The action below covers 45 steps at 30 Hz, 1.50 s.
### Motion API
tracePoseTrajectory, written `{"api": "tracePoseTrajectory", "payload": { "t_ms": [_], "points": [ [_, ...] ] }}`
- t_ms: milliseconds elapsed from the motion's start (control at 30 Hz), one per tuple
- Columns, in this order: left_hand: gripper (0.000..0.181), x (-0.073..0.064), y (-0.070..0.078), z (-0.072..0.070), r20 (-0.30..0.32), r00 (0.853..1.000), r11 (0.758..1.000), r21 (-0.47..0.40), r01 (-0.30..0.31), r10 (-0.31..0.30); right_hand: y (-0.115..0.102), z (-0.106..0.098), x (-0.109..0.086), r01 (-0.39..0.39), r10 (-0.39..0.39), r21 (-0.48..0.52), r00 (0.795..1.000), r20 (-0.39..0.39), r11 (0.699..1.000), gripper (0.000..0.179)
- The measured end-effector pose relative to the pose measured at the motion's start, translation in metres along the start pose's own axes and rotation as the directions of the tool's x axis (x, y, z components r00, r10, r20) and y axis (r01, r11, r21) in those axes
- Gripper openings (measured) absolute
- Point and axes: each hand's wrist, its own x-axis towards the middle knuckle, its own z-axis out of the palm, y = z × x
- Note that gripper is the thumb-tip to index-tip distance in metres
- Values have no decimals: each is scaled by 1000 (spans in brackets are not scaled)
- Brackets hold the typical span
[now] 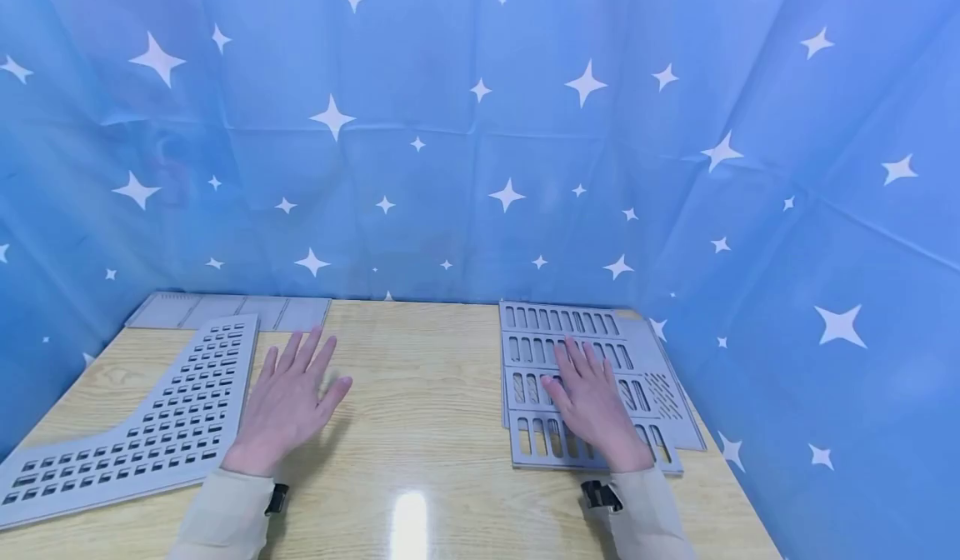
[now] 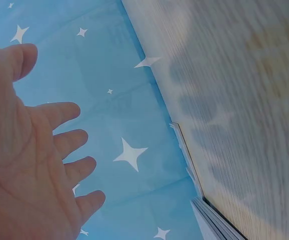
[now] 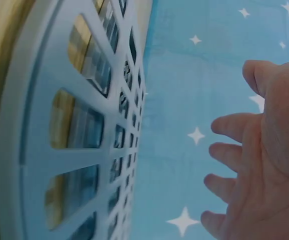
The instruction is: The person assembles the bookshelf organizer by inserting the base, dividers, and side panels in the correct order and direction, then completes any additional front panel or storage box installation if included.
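My left hand [image 1: 288, 397] hovers palm down over the table with its fingers spread, beside a grey L-shaped panel [image 1: 187, 402] pierced by rows of small slots. In the left wrist view that hand [image 2: 39, 155] holds nothing, and its shadow falls on the wood. My right hand [image 1: 596, 402], fingers straight, is held above a grey slotted panel [image 1: 551, 452] with rows of long rounded openings. The right wrist view shows a gap between this hand [image 3: 264, 155] and the slotted panel [image 3: 39, 165].
Flat grey panels [image 1: 225, 310] lie along the far left table edge. Under the slotted panel, more grey sheets [image 1: 671, 393] stick out to the right, one with slanted slits. The wooden table [image 1: 420, 393] meets a blue star-patterned curtain [image 1: 450, 168] at its back and sides.
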Motion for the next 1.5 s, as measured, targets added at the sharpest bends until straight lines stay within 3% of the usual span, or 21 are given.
{"api": "tracePoseTrajectory", "payload": {
  "t_ms": [267, 533, 933, 1133, 1367, 1500],
  "points": [
    [73, 1, 7, 0, 5, 1000, 1000, -21, -12, 12, 19, 3, -2, -31, 29, 104, 999, 20, 994, 59],
    [69, 6, 30, 4, -16, 998, 997, -51, -54, 53, 35, -12, -1, -106, 99, 185, 994, 48, 977, 63],
    [68, 23, 81, 14, -36, 990, 987, -71, -141, 139, 57, -28, -7, -262, 258, 87, 965, 50, 961, 56],
    [68, 23, 97, 22, -45, 975, 974, -43, -222, 220, 70, -28, -8, -331, 329, 27, 942, 72, 943, 54],
    [69, 18, 114, 35, 19, 957, 957, 13, -291, 290, 80, -32, -10, -409, 413, -55, 901, 131, 911, 57],
    [67, 13, 124, 42, 55, 947, 948, 19, -317, 315, 84, -31, -12, -458, 461, -54, 873, 158, 887, 57]
  ]
}}
